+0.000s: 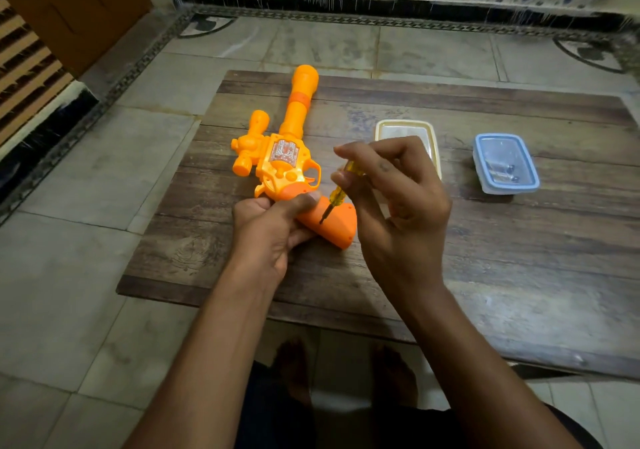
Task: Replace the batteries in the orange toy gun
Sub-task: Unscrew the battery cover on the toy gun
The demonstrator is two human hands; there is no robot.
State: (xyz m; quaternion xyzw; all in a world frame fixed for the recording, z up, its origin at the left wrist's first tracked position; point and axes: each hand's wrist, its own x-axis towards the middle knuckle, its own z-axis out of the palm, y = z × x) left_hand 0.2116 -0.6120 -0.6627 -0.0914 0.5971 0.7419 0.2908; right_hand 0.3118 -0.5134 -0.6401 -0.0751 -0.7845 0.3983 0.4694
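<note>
The left hand (268, 230) grips the handle of the orange toy gun (289, 157), thumb laid across the top of the grip, fingers curled beneath. The right hand (391, 206) pinches a yellow-handled screwdriver (341, 192) between thumb and fingertips, its dark tip set against the side of the handle. The gun lies on its side on the wooden table (485, 258) — barrel pointing away from the person, scope to the left. Just past the right hand sits a cream-rimmed container (405, 128); further right, well apart, a blue-rimmed clear box (506, 163) holds small objects that look like batteries — too blurred to be sure
</note>
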